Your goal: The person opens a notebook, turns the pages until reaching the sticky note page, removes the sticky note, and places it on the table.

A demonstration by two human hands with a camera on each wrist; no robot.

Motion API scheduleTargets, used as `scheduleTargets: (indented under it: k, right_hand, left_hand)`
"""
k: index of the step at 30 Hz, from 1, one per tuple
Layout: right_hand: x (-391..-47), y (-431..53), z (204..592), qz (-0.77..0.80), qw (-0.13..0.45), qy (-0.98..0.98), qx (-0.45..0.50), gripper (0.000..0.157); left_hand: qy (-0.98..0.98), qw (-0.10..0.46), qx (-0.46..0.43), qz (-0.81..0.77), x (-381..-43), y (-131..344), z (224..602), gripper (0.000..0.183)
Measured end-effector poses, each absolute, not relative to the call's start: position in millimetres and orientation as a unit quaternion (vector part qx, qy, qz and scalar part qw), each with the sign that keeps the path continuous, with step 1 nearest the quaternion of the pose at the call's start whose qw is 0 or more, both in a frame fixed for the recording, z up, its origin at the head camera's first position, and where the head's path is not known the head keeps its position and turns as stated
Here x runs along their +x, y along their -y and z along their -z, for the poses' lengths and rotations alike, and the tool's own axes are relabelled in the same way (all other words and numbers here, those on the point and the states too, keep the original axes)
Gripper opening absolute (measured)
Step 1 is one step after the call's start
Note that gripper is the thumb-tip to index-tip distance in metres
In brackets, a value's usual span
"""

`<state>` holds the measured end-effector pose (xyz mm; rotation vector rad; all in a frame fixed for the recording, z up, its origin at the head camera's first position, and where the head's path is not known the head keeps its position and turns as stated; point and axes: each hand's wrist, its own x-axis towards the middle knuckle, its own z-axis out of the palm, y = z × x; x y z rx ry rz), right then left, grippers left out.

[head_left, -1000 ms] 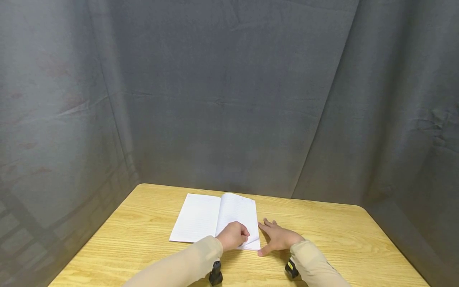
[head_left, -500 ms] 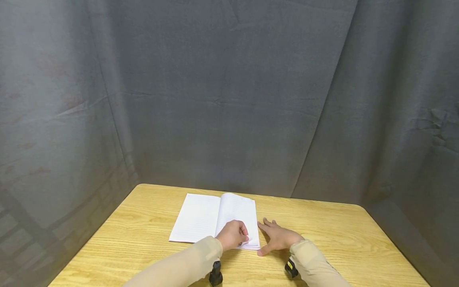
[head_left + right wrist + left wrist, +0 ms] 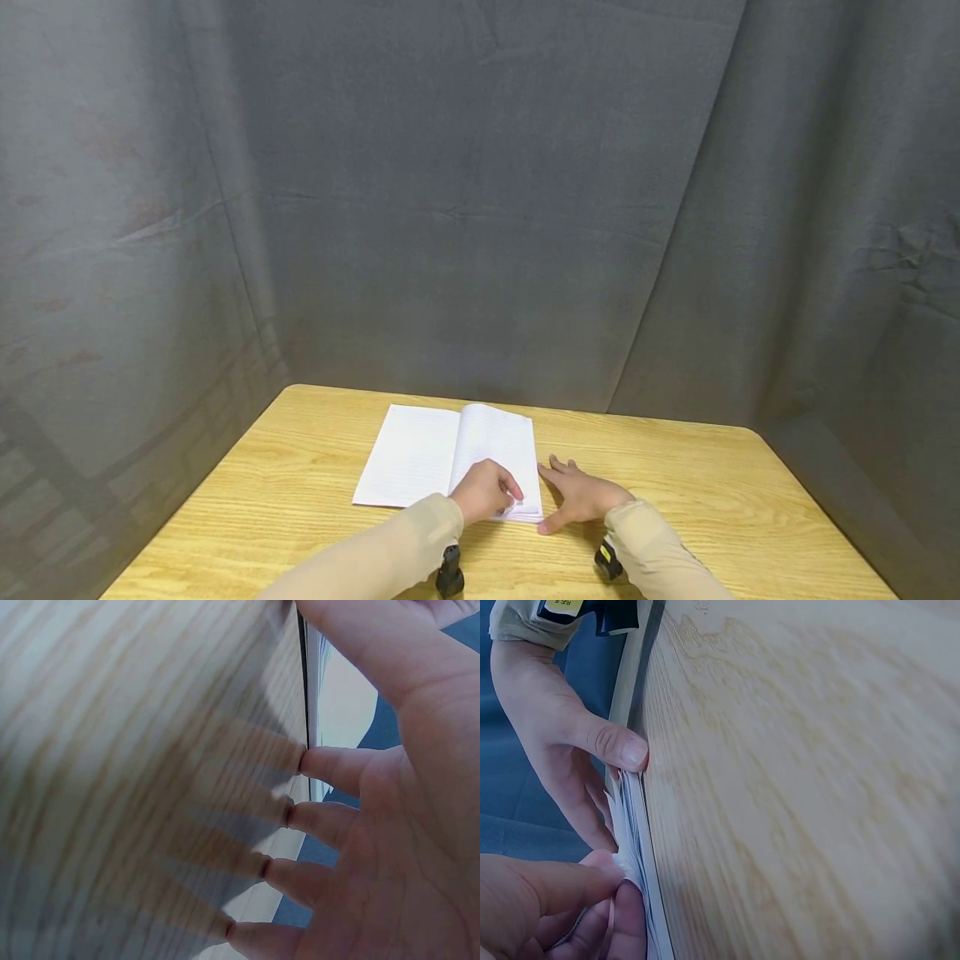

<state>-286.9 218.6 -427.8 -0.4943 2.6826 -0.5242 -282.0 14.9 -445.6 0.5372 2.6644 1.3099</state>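
An open notebook (image 3: 412, 457) with faintly ruled white pages lies flat on the wooden table. Over the lower right part of its right-hand page, my left hand (image 3: 483, 492) pinches a page near the bottom corner between thumb and fingers. The left wrist view shows that left hand (image 3: 562, 900) at the layered page edges (image 3: 636, 817). My right hand (image 3: 588, 497) is spread beside the notebook's right edge, its thumb by the bottom corner. In the right wrist view, the right hand's fingertips (image 3: 296, 814) touch the tabletop along the notebook's side.
The wooden table (image 3: 712, 492) reaches well to the right and left of the notebook. Grey cloth (image 3: 465, 208) hangs behind the table and on both sides. Each wrist carries a small black device (image 3: 450, 573) below a beige sleeve (image 3: 375, 550).
My left thumb and fingers have shifted slightly on the page corner, and the lifted corner shows a little differently between them. My right hand has stayed in place.
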Motion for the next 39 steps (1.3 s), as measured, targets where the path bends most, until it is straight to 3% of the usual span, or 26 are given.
scheduleTargets:
  k: [15,27,39]
  right_hand:
    - [-288,-219,429,0.188,0.179,-0.950,-0.174,0.102]
    - [-289,-219,430,0.186,0.171,-0.951,-0.176,0.102]
    - [-288,-221,429,0.197,0.176,-0.946,-0.186,0.105]
  left_hand:
    - [-0.862,0.054,0.173,-0.473,-283,-10,443,0.014]
    - [-0.833,0.038,0.165,-0.526,-283,6,413,0.012]
    - [-0.826,-0.022,0.176,-0.535,-284,33,389,0.011]
